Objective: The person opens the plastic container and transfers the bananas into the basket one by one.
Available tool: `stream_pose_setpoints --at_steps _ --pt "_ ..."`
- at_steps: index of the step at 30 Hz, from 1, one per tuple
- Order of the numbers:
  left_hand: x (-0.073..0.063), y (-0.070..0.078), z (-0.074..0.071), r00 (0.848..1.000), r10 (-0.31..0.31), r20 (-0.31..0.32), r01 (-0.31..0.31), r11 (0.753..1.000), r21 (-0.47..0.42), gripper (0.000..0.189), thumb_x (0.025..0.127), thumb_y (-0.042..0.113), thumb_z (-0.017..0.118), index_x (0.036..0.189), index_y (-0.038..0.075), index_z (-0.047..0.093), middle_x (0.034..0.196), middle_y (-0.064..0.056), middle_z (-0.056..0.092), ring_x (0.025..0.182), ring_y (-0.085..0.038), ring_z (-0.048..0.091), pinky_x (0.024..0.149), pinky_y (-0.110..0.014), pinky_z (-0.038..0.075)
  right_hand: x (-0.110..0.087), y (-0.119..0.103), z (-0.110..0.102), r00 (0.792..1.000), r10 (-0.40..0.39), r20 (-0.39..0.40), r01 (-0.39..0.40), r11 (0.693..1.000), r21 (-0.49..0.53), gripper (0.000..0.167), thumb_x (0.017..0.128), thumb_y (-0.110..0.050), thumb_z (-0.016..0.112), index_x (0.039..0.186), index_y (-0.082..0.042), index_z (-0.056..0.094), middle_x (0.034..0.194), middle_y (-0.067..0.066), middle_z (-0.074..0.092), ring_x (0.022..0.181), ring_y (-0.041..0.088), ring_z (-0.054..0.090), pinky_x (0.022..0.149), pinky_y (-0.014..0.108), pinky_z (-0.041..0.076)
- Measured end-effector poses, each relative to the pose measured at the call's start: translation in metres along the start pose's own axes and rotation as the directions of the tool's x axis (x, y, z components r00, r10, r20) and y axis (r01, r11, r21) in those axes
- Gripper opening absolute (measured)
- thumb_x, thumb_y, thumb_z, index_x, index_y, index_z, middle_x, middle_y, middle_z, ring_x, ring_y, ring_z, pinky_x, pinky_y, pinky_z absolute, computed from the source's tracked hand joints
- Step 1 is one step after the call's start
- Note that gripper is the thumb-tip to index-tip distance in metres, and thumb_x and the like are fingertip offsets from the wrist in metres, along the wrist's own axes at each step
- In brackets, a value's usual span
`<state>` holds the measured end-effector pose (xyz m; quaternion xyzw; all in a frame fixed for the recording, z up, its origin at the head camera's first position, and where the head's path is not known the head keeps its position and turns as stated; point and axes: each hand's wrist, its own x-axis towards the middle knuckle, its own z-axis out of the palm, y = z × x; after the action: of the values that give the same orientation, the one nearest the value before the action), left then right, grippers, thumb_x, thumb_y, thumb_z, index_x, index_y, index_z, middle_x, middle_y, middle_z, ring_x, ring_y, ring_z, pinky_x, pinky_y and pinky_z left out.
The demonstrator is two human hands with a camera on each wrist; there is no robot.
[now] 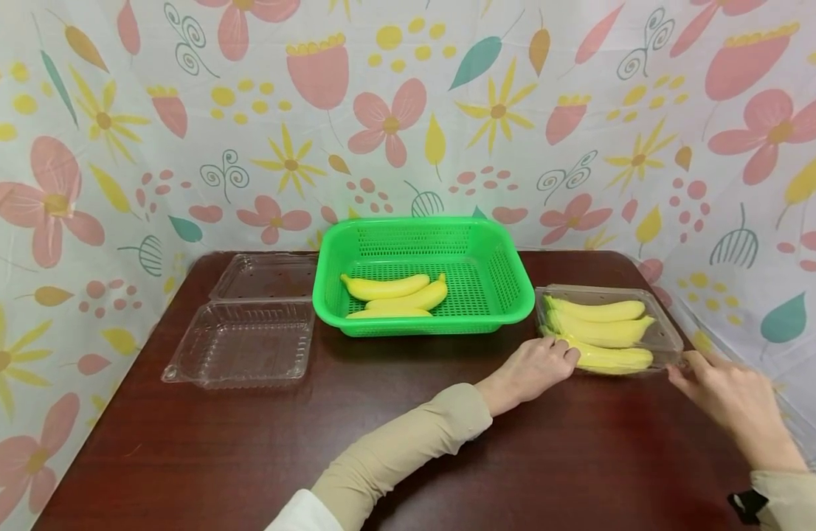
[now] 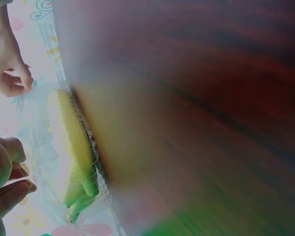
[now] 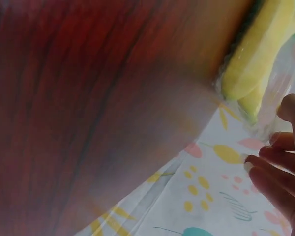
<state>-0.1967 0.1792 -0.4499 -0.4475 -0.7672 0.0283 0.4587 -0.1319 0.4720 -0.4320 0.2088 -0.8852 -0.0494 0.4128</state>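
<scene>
On the right of the table a clear plastic container (image 1: 667,343) holds three yellow bananas (image 1: 610,332), seen through its clear plastic. My left hand (image 1: 537,369) grips its front left corner with bent fingers, partly in front of the nearest banana. At the front right corner my right hand (image 1: 733,391) pinches the rim between thumb and fingers. In the left wrist view the left hand (image 2: 7,179) shows its thumb and fingertips beside the clear wall. The right wrist view has the right hand (image 3: 282,152) at the container's end, with banana tips close by.
A green plastic basket (image 1: 424,328) with three bananas (image 1: 408,295) stands at the middle back. To its left lies another clear container (image 1: 242,343), its lid (image 1: 265,276) folded back. Flowered cloth (image 1: 395,147) hangs behind the brown table (image 1: 415,450).
</scene>
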Motion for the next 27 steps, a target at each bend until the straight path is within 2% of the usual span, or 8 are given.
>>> stream_pose_setpoints --at_steps 3,7,10,16,20,23,27 --pt "-0.001 0.0 0.001 1.0 -0.004 -0.008 0.004 1.0 0.0 0.036 0.097 0.004 0.039 0.07 0.024 0.05 0.068 0.011 0.057 0.058 -0.002 0.05 0.053 -0.012 0.038 -0.0028 -0.0004 0.003 1.0 0.024 0.007 -0.024 0.999 0.027 0.059 0.099 -0.048 0.033 0.07 -0.001 0.052 0.05 0.008 0.044 0.03 0.029 0.034 0.03 0.046 0.025" --pt "-0.0011 -0.0002 0.0018 1.0 -0.016 -0.023 0.016 1.0 0.009 0.036 0.097 0.004 0.04 0.068 0.024 0.049 0.066 0.011 0.056 0.057 -0.002 0.049 0.052 -0.013 0.036 -0.0049 -0.0002 0.0069 0.999 0.043 0.029 -0.046 0.994 0.096 0.058 0.1 -0.047 0.031 0.067 -0.002 0.047 0.05 0.007 0.042 0.033 0.025 0.035 0.032 0.044 0.026" --pt "-0.0009 0.0001 0.002 0.999 -0.024 -0.03 0.025 1.0 0.012 0.037 0.096 0.003 0.04 0.067 0.024 0.048 0.064 0.011 0.055 0.057 -0.002 0.048 0.051 -0.013 0.036 -0.0059 0.0004 0.0084 0.998 0.038 0.04 -0.043 0.992 0.119 0.052 0.1 -0.042 0.031 0.066 -0.004 0.045 0.054 0.003 0.042 0.037 0.017 0.034 0.033 0.038 0.026" --pt "-0.0004 0.0012 0.001 0.999 -0.023 -0.042 0.024 1.0 0.021 0.038 0.093 0.001 0.041 0.063 0.024 0.042 0.06 0.012 0.051 0.054 -0.001 0.044 0.051 -0.014 0.033 -0.0071 0.0013 0.0107 1.0 0.002 -0.009 -0.001 0.995 0.105 0.035 0.093 -0.027 0.031 0.07 -0.005 0.045 0.058 0.001 0.041 0.038 0.015 0.035 0.032 0.036 0.025" --pt "-0.0015 -0.0001 0.0017 0.999 -0.027 -0.038 0.028 0.999 0.03 0.036 0.092 0.001 0.042 0.065 0.024 0.044 0.062 0.012 0.052 0.056 -0.002 0.046 0.051 -0.014 0.033 -0.0059 0.0014 0.0096 0.999 0.03 -0.032 -0.027 0.995 0.092 0.043 0.097 -0.035 0.034 0.068 -0.004 0.042 0.059 0.003 0.039 0.038 0.016 0.033 0.033 0.037 0.024" --pt "-0.0018 -0.0016 0.0031 0.999 -0.038 -0.023 0.039 0.999 0.01 0.035 0.093 0.001 0.042 0.066 0.023 0.047 0.064 0.011 0.056 0.059 -0.004 0.051 0.053 -0.014 0.035 -0.0048 0.0025 0.0074 0.999 0.048 -0.002 -0.047 0.996 0.074 0.05 0.099 -0.043 0.034 0.068 -0.004 0.041 0.06 0.004 0.039 0.038 0.018 0.033 0.033 0.037 0.025" --pt "-0.0012 -0.003 0.001 0.999 -0.037 0.017 0.038 0.999 -0.036 0.035 0.097 0.002 0.041 0.069 0.023 0.05 0.068 0.011 0.059 0.062 -0.005 0.053 0.054 -0.014 0.036 -0.0056 0.0053 0.0055 0.996 0.078 0.037 -0.081 0.994 0.071 0.058 0.098 -0.054 0.032 0.07 -0.005 0.045 0.06 0.006 0.047 0.037 0.022 0.037 0.034 0.037 0.026"
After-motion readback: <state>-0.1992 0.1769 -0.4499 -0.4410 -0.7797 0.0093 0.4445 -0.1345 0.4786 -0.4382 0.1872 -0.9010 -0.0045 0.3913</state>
